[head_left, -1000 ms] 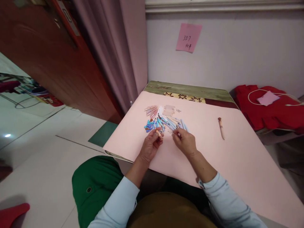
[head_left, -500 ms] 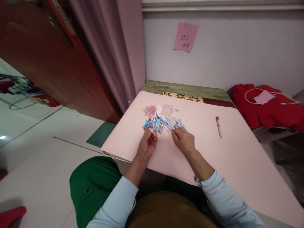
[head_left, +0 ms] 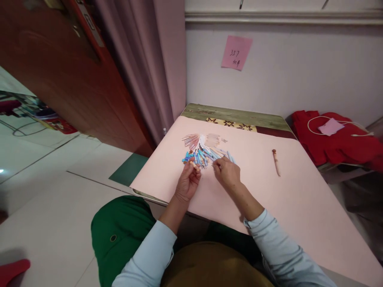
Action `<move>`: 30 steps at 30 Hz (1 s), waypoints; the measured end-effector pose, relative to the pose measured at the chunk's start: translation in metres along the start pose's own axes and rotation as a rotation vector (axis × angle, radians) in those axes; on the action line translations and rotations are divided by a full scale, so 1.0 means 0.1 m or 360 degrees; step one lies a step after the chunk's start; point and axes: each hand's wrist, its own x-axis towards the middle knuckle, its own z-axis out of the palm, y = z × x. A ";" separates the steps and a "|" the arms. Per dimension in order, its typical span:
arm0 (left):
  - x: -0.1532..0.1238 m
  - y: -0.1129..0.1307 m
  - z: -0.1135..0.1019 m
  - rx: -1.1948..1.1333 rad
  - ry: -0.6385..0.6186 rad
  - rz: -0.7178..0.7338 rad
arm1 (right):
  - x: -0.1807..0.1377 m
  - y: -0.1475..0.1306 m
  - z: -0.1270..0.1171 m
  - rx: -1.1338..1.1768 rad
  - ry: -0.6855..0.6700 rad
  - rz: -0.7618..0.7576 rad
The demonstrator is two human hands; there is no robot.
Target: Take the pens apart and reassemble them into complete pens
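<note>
My left hand (head_left: pixel 189 181) is closed, thumb and fingers pinching a small tan pen part (head_left: pixel 194 165) with a patterned surface. To its right, my right hand (head_left: pixel 228 173) is pinched at the edge of the pile; whatever lies between its fingertips is too small to make out. Just beyond both hands lies a spread of pen parts: blue pen pieces (head_left: pixel 201 156), light-blue barrels (head_left: pixel 216 153), pinkish clear tubes (head_left: pixel 191 140), white refills (head_left: pixel 201 139) and pale clear pieces (head_left: pixel 213 139). Small clear clips (head_left: pixel 224 140) sit at the far right of the pile.
One whole pen with a brown top (head_left: pixel 275 162) lies apart on the right of the pink-covered table (head_left: pixel 269 207). A red cloth (head_left: pixel 341 139) with a cord is beside the table. A pink note (head_left: pixel 236 53) is on the wall; a brown door (head_left: pixel 89 91) stands left.
My right hand has drawn slightly left, nearer my left hand. My left hand keeps its hold on the tan pen part. The whole view has shifted a little.
</note>
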 end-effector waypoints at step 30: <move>0.02 0.01 0.04 -0.0084 0.0201 -0.0056 | 0.02 -0.06 0.04 0.0061 0.0319 -0.0058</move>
